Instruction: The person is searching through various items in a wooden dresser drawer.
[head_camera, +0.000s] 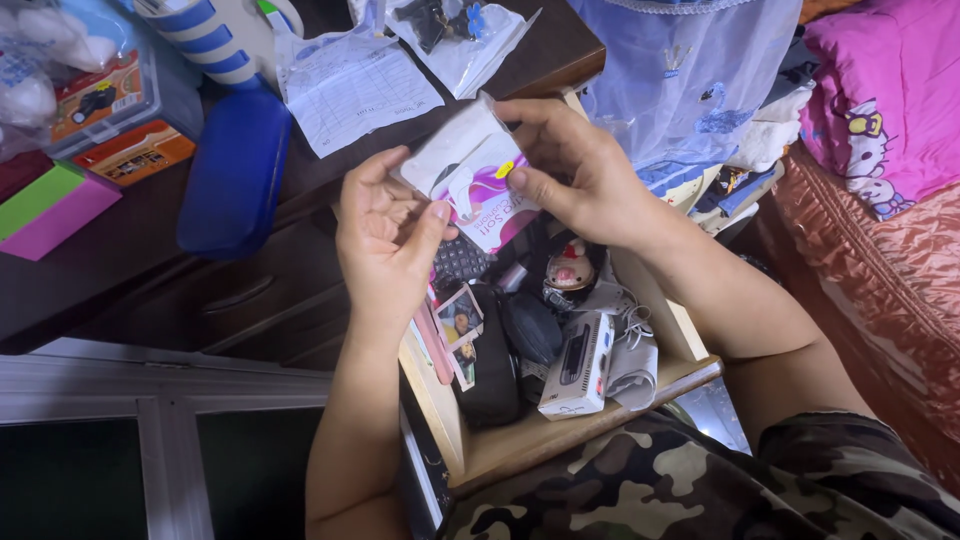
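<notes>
Holding small white-and-pink packet (478, 185) above open drawer (560, 440) at 12 o'clock, L hand (385, 240) & R hand (580, 180) pinching its edges; I'd keep grip light, w/ thumbs steady.

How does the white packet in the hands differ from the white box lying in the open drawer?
The white packet is soft and flat with a pink and purple print; the white box is rigid with a dark panel. The packet is held up by the left hand and right hand; the box rests untouched among clutter in the wooden drawer. Both are mostly white and small.
</notes>
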